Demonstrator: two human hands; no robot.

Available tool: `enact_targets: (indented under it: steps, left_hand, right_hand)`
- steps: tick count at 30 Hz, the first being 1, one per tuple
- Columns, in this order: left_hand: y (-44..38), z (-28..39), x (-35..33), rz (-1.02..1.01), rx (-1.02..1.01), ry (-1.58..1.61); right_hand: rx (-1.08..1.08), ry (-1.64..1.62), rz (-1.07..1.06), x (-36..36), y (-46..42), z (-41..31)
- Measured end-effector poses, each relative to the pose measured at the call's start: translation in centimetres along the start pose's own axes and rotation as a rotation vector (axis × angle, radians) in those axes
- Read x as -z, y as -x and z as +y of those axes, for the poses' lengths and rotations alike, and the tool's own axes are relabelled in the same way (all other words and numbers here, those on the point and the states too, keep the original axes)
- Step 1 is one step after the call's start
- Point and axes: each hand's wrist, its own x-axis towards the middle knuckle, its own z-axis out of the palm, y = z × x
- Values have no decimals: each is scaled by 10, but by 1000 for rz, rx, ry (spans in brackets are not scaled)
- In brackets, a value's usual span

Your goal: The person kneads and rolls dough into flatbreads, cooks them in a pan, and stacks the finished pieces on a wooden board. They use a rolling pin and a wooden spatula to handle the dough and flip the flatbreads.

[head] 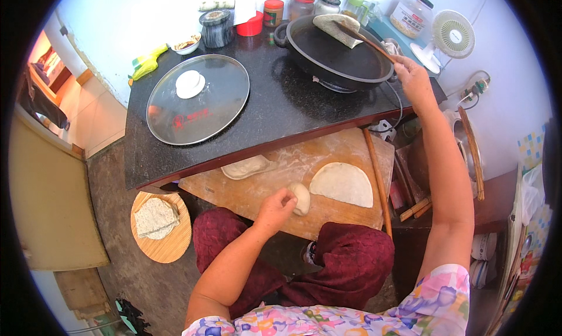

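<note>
My right hand [412, 78] grips the handle of a long wooden spatula [373, 45]. Its far end lies against a folded flatbread [327, 23], which rests along the far side of a black frying pan [347, 61]. Down on the floured wooden board [272, 178], my left hand [276, 209] is curled beside a small lump of dough [301, 199]; whether it grips or only touches it is hidden. Just right of the lump lies a half-round sheet of flat dough [342, 184]. A larger piece of dough [246, 167] sits partly under the counter's edge.
A glass lid [197, 112] with a white knob lies on the black countertop [268, 90]. Jars [273, 13] line the back, and a fan [452, 33] stands right. A rolling pin [378, 178] crosses the board's right side. Low left, cooked flatbread [157, 217] rests on a round mat [167, 250].
</note>
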Motion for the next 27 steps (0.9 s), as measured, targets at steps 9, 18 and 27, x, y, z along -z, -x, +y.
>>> enact_targets:
  steps: [9,18,27]
  left_hand:
    - [4,-1,4,-31,-33,22]
    - [0,-1,-6,-37,-13,-17]
    - [-3,-2,-5,-38,5,-4]
  right_hand:
    - [112,415,-5,0,73,-21]
    - [207,401,80,-21,32,26]
    - [34,172,142,-64,5,54]
